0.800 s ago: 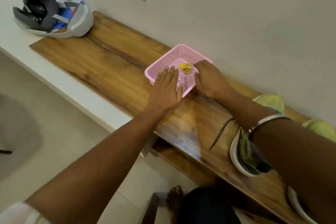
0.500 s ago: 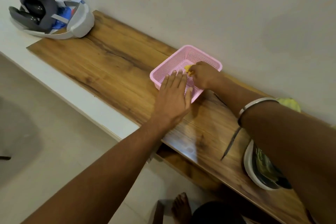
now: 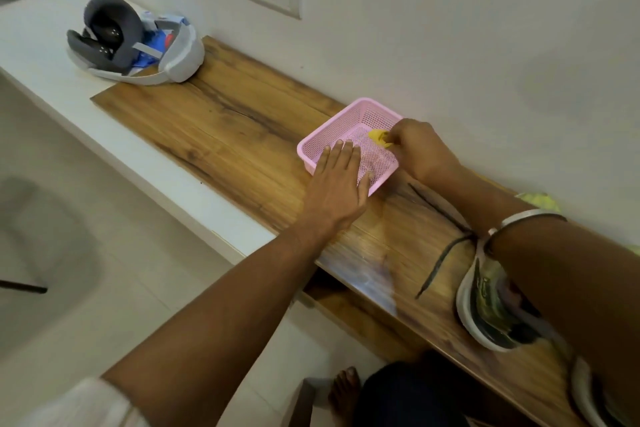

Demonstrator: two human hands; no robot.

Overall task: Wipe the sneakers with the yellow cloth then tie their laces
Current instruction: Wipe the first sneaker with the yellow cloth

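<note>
- My right hand (image 3: 420, 149) reaches into the far corner of the pink mesh basket (image 3: 322, 140), fingertips pinched on the small crumpled yellow cloth (image 3: 379, 138), which sits just inside the basket's far rim.
- My left hand (image 3: 337, 180) lies flat, fingers straight and together, pressing on the basket's near edge, thumb along its right side.
- The basket rests on the wooden shelf (image 3: 225, 135) by the wall.
- One sneaker (image 3: 485, 308) sits on the shelf under my right forearm, well apart from the cloth, its dark lace (image 3: 438, 263) trailing loose across the wood.
- A second sneaker (image 3: 585, 392) is partly visible, blurred, at the lower right.
- A grey-and-white headset (image 3: 135, 45) lies at the shelf's far left end.
</note>
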